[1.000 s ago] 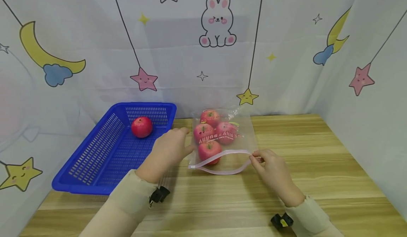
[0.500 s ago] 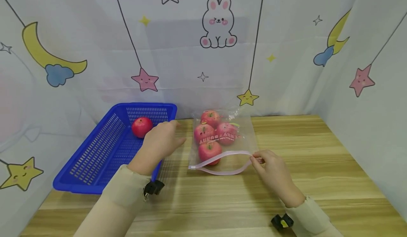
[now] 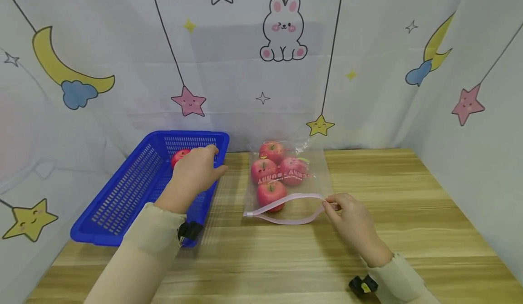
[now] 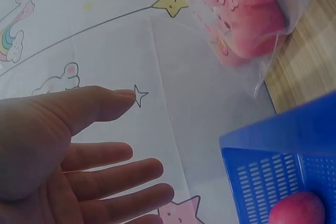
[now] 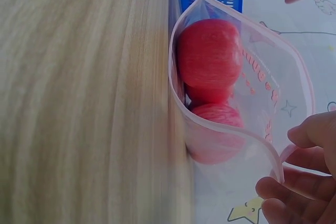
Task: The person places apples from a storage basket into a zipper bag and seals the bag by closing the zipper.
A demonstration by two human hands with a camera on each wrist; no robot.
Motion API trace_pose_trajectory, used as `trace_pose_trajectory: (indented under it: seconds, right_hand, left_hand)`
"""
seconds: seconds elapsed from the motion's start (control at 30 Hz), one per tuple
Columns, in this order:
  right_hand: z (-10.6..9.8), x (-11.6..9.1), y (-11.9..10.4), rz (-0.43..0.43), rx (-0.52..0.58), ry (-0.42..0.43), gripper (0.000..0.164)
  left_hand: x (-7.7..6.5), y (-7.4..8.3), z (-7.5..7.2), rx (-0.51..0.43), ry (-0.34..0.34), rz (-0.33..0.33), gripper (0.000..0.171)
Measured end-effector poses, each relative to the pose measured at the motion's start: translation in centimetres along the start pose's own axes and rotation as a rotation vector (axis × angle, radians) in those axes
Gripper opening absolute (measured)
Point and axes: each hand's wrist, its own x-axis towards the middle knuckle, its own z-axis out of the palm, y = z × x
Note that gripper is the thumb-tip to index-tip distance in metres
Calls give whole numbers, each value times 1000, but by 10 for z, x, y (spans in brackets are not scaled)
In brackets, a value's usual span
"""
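My left hand point(image 3: 192, 172) hovers over the right side of a blue plastic basket point(image 3: 110, 204), fingers extended and holding nothing. Beyond it, partly covered by that hand in the head view, one red apple point(image 3: 178, 157) lies in the basket; the left wrist view shows this apple point(image 4: 298, 209) too. My right hand point(image 3: 353, 222) pinches the right corner of a clear zip bag point(image 3: 316, 177) with a pink zip edge. Several red apples point(image 3: 271, 194) sit inside the bag, and its mouth gapes toward me, as the right wrist view shows along the pink rim point(image 5: 236, 124).
Everything stands on a wooden table point(image 3: 388, 190). Behind it hangs a white curtain point(image 3: 229, 68) printed with stars, moons and a rabbit. A narrow strip of wood separates basket and bag. Black wrist cameras sit at both cuffs.
My left hand has moved left from beside the bag to above the basket, now overlapping the lone apple. The right hand keeps its pinch on the bag's corner.
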Motion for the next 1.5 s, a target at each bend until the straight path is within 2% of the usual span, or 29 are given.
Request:
trace_pose_trajectory:
  seconds: [0.3,0.5,0.63,0.83,1.1,1.5]
  right_hand:
    - [-1,1,0,-15,-13,12,11]
    - [0,1,0,-10,-7,10,11]
    - [1,0,2,-20,-13,20,11]
    - [2,0,3,-39,-16,33,11]
    - [2,1,4,-36,-9,36,10]
    - [1,-1,4,-19,-20,17,10]
  left_hand:
    - [6,-13,-14,32,0,-25,53]
    - [12,-25,-25,62,33,-45,47]
    - [17,-33,-28,65,8,-76,47]
    - [25,-44,-25,82,-17,-109,49]
    - [34,-50,-21,95,-36,-120,51]
    - [47,-68,-7,81,-38,-141,43]
